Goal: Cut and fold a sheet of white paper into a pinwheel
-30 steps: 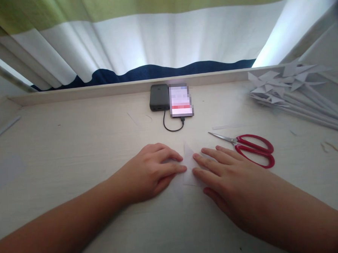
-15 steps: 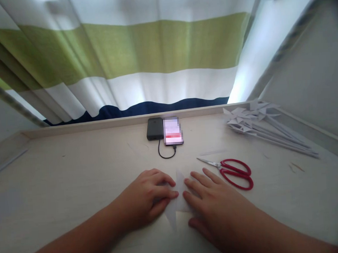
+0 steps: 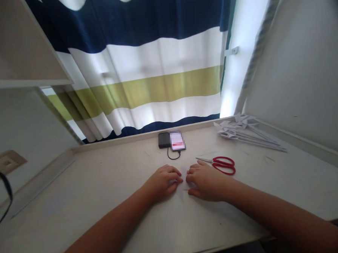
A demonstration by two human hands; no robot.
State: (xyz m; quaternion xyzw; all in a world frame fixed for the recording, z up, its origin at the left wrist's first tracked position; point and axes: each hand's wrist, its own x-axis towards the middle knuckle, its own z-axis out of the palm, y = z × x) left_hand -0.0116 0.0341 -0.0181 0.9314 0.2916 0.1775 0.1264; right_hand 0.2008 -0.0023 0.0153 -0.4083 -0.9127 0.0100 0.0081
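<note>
A small piece of folded white paper [image 3: 185, 184] lies on the desk between my hands, largely covered by the fingers. One pointed corner of it shows below the fingertips. My left hand [image 3: 165, 182] has its fingers bent together, with the fingertips closed on the paper's left side. From the other side, my right hand [image 3: 206, 182] holds the paper's right part under curled fingers, its thumb close to the lower edge. Just beyond my right hand lie scissors [image 3: 223, 165] with red handles, their blades pointing left.
A black power bank [image 3: 164, 140] and a phone [image 3: 177, 141] joined by a short cable lie near the back ledge. Several white paper sticks with pointed paper ends [image 3: 237, 128] are piled at the back right. Paper scraps [image 3: 269, 159] are scattered about. A striped curtain [image 3: 155, 85] hangs behind.
My view has tilted up and drawn back, showing more curtain and the desk's front edge. My right hand's fingers, spread flat before, are now curled in. The paper stays between both hands.
</note>
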